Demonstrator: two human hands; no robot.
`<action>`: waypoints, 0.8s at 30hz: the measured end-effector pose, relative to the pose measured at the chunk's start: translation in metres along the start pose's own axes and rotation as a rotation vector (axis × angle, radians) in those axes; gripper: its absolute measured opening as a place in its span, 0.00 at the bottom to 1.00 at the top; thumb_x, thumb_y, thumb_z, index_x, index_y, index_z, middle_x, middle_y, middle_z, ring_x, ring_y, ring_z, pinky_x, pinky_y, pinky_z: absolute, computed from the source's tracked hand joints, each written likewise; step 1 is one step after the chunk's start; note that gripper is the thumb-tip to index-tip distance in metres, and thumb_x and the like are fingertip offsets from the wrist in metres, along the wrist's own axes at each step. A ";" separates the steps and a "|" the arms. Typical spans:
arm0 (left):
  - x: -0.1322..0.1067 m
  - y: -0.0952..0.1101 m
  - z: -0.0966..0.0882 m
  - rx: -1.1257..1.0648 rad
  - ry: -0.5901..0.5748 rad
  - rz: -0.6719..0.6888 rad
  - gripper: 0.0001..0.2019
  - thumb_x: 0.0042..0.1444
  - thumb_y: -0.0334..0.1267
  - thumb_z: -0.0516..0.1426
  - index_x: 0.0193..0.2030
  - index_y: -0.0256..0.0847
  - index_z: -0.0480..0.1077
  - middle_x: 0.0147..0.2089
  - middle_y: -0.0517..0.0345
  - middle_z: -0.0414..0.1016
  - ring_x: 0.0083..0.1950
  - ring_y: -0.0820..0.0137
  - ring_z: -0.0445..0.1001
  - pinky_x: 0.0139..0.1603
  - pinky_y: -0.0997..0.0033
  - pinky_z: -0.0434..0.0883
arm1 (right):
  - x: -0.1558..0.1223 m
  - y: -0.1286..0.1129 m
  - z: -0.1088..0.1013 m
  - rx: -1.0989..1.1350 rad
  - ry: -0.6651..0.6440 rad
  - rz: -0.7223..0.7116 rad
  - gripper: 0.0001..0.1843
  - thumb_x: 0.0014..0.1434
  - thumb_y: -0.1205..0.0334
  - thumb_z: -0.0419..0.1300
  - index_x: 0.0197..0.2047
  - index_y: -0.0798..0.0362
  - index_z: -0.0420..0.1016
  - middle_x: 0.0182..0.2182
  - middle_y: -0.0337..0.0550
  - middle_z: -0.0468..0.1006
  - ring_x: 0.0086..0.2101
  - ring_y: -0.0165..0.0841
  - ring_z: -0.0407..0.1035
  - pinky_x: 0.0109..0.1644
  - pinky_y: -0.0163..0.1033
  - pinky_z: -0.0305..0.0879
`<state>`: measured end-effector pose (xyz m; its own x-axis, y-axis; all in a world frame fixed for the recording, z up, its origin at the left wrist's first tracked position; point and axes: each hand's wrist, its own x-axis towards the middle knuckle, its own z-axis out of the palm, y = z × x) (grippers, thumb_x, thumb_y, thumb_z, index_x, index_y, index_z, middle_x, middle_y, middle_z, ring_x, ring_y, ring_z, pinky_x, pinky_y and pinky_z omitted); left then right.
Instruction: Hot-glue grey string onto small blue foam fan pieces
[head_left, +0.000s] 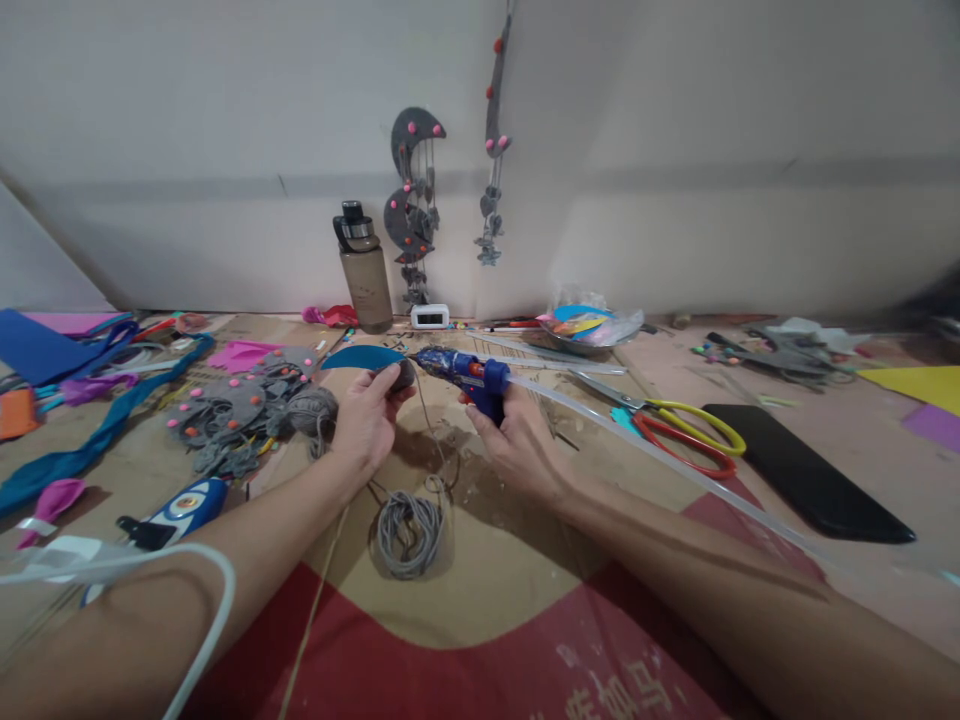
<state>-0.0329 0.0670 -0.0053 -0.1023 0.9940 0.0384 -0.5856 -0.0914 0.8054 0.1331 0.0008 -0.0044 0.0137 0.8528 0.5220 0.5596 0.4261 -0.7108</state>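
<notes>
Pinched between the thumb and fingers of my left hand is a small dark grey felt piece. A grey cord runs down from near it toward a coil of grey cord on the cardboard. In my right hand is a blue glue gun, its nozzle pointing left, right by the felt piece. Whether the tip touches the felt, I cannot tell. A long clear glue stick trails from the gun's back. Just behind my left hand shows a teal piece.
Left of my left hand lie a grey yarn ball and grey felt shapes with pink dots. Scissors and a black phone lie at right. A bottle stands by the wall. A white cable crosses my left forearm.
</notes>
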 end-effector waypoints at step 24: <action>-0.017 -0.006 0.008 0.097 -0.087 0.001 0.10 0.39 0.34 0.65 0.29 0.36 0.70 0.30 0.59 0.74 0.33 0.73 0.72 0.30 0.75 0.68 | 0.030 0.011 -0.002 0.002 0.000 0.085 0.12 0.53 0.56 0.56 0.38 0.53 0.61 0.36 0.45 0.69 0.38 0.35 0.65 0.43 0.44 0.63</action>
<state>-0.0212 0.0510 -0.0060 -0.0299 0.9958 0.0869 -0.5047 -0.0901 0.8586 0.1409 0.0308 0.0044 0.0615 0.8859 0.4599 0.5552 0.3525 -0.7534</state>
